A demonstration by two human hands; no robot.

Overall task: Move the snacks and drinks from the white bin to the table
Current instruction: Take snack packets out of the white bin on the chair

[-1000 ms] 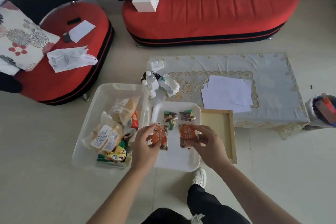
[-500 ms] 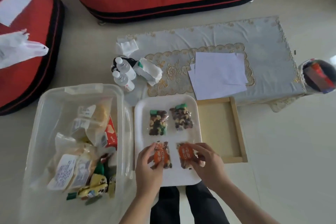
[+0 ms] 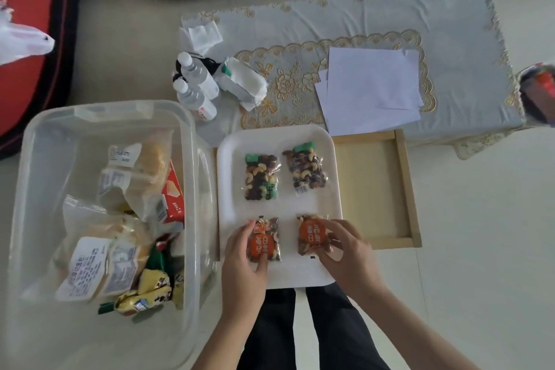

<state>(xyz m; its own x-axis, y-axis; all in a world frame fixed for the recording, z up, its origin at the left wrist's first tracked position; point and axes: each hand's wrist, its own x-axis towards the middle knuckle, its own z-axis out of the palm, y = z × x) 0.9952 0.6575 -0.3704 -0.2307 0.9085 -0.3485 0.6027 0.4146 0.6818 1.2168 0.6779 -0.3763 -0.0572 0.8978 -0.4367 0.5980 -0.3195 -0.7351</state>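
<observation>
A clear plastic bin [image 3: 42, 141] at the left holds several wrapped breads, a red carton [image 3: 172, 192] and yellow candy packs [image 3: 150, 288]. Beside it a white tray [image 3: 231, 165] carries two green-topped nut packs [image 3: 260, 177] [image 3: 307, 170] at its far end. On the tray's near end lie two orange-labelled nut packs. My left hand [image 3: 243, 261] pinches the left orange pack [image 3: 265, 242]. My right hand [image 3: 348, 252] pinches the right orange pack [image 3: 310, 233].
A wooden tray [image 3: 375, 186] lies right of the white tray. The low table with a blue cloth [image 3: 450, 24] bears white papers [image 3: 372, 90], two water bottles [image 3: 196, 84] and a tissue pack [image 3: 243, 84]. Red sofas stand behind and at the left. My legs are below the tray.
The view has tilted down and closer. Both hands have lowered the two orange packs onto the near end of the white tray and still hold them.
</observation>
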